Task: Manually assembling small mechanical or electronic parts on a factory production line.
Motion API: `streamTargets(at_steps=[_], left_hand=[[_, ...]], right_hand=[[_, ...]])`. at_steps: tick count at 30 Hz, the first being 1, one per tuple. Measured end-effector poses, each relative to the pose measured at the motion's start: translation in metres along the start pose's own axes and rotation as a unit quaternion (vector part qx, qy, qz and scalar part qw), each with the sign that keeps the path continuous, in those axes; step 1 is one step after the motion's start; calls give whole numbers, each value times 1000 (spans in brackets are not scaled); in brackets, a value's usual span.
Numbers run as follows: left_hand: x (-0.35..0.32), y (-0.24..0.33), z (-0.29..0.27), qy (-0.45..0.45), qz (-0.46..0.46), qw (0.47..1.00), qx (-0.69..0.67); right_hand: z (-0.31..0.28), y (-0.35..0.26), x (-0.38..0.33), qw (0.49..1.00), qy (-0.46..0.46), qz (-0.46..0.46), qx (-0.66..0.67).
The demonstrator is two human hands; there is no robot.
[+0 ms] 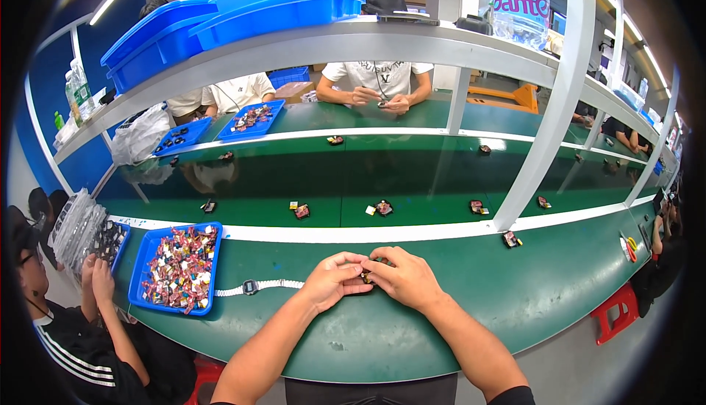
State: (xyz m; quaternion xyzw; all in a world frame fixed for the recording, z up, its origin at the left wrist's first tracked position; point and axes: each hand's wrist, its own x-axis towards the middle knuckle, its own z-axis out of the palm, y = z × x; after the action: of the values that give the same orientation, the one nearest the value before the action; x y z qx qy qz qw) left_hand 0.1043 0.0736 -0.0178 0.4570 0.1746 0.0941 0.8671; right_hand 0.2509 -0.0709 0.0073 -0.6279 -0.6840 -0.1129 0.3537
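Note:
My left hand and my right hand meet over the green worktable. Their fingers close on a small dark part with a bit of yellow; my fingers cover most of it, so its kind is unclear. To the left of my hands lies a watch with a pale metal band. Beyond it is a blue tray heaped with small red, white and yellow pieces. Ahead of my right hand, a similar small dark assembly rests near the table's far edge.
Several small assemblies sit spaced along the green conveyor belt ahead. A white post rises at right, holding a shelf with blue trays. Scissors lie far right. Co-workers sit left and across; a red stool stands right.

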Motion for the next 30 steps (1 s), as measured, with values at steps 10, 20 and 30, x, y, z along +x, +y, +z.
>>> streamTargets(at_steps=[10,20,30], left_hand=[[2,-5,4,35,12,998,55],[0,-1,14,34,39,992,112],[-1,0,12,-12,62,989,136]], right_hand=[[8,3,2,1000,19,-4,-4],[2,12,-4,991,-37,55,114],[2,11,-4,973,-56,146,167]])
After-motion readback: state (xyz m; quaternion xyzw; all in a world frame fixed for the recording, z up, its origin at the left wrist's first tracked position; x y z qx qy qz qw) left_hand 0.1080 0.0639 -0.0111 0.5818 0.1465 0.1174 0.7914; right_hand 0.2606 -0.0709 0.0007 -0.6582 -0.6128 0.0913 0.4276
